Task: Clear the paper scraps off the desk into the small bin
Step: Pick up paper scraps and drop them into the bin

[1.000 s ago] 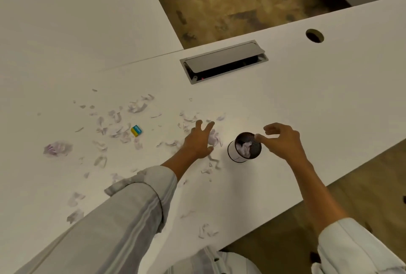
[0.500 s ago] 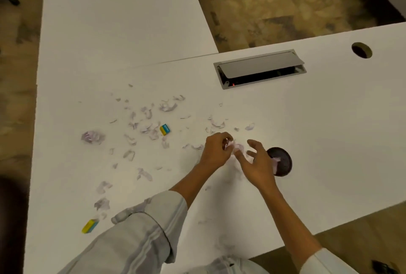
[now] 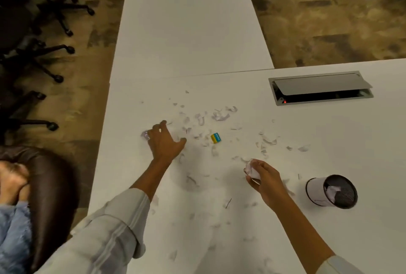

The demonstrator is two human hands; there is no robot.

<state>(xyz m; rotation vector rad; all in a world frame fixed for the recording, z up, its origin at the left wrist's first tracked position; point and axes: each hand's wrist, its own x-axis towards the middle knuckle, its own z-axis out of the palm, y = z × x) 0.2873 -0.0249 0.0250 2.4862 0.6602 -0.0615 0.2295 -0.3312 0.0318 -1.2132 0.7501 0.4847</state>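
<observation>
text: none legible | eraser print: too small to read

Desk: wide bare surface at right and near edge, open passage. Paper scraps: thin scatter across the middle, flat, no barrier. Eraser: low block among the scraps. Small bin: upright at near right, rim open from above. Cable hatch: far right, lid raised. Office chairs: crowding the floor at left
</observation>
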